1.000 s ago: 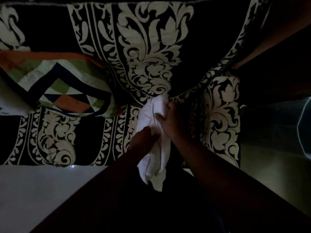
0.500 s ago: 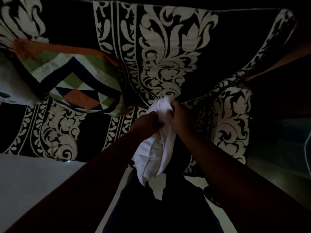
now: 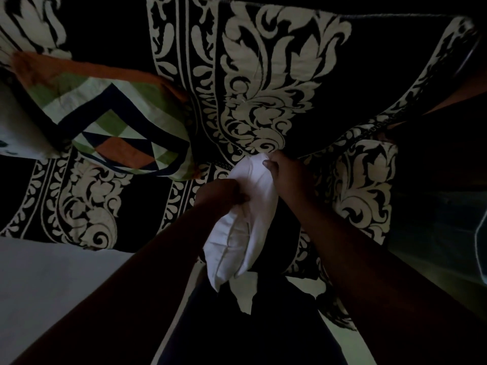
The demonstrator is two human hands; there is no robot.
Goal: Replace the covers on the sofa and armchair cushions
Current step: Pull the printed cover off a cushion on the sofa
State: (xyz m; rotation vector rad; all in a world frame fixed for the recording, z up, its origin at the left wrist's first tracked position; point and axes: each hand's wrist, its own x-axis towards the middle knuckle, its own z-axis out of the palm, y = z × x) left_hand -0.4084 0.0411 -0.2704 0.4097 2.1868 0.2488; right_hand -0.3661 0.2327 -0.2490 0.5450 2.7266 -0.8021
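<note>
Head view: white cushion held over the patterned sofa; left hand grips its side, right hand pinches its top corner, fingers curled; since half a second ago both hands have crept upward, probably working the cover on; patchwork cushion lies left.

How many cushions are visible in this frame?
2. A white cushion is gripped by both the left hand and right hand at centre; a patchwork cushion lies on the sofa at left. Others may be hidden.
</note>
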